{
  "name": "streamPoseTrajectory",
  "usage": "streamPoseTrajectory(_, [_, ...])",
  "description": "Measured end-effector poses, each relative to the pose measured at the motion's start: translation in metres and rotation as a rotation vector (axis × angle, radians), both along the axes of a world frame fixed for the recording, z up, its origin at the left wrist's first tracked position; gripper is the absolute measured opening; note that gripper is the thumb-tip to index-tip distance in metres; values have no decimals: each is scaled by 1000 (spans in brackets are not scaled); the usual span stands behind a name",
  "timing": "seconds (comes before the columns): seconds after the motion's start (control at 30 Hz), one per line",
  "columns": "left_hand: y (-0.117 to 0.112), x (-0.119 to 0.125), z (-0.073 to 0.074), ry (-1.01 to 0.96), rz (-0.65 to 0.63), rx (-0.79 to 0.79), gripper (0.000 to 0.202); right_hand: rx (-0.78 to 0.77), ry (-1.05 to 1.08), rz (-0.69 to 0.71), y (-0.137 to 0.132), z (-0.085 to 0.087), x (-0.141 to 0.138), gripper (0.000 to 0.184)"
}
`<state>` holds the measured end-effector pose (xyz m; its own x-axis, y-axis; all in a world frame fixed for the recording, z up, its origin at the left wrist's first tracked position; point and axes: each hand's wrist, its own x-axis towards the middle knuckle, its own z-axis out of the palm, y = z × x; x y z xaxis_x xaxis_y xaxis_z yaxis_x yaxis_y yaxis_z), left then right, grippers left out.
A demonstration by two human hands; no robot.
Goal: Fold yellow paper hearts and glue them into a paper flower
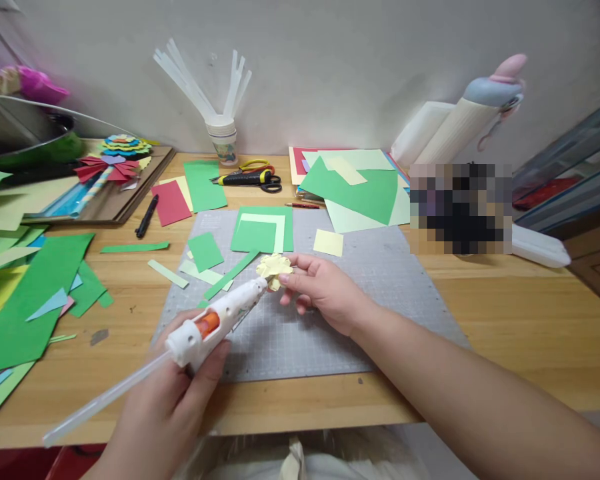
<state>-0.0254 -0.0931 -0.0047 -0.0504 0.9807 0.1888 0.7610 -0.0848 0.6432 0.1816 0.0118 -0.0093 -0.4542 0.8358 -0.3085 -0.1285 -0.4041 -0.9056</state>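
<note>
My left hand (167, 393) grips a white glue gun (215, 320) with an orange trigger; a clear glue stick juts out behind it toward the lower left. Its nozzle touches a small pale yellow paper flower (274, 267). My right hand (323, 290) pinches that flower between thumb and fingertips just above the grey cutting mat (330, 320). Both hands hover over the mat's middle.
Green and pale paper scraps (260, 230) lie on the mat and wooden table (520, 320). Scissors (250, 177), a cup of glue sticks (223, 140), a black pen (147, 216), stacked coloured paper (355, 183) and finished paper flowers (115, 157) sit behind. Green sheets (30, 293) pile at left.
</note>
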Motion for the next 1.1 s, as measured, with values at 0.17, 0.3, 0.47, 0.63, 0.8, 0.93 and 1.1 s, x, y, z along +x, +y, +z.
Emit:
streamPoseTrajectory(0.17, [-2,-1,-3,42,-43,39,28,1,-13,4,0,0,0,24])
streamPoseTrajectory(0.3, [-2,-2,-1,64,-75,63,30,10,-10,12,0,0,0,24])
streamPoseTrajectory(0.47, [-2,-2,0,69,-95,44,32,10,-5,12,0,-1,1,24])
streamPoseTrajectory(0.63, [-2,-2,-1,80,-77,48,32,9,0,15,0,-1,0,22])
streamPoseTrajectory(0.8, [-6,-6,-4,68,-48,-19,30,4,0,7,1,-2,0,27])
streamPoseTrajectory(0.93, [-7,-8,-5,51,-27,-42,30,16,-1,-3,1,-4,-1,29])
streamPoseTrajectory(1.1, [-5,-6,-5,12,28,-16,32,58,-22,4,0,-6,0,28])
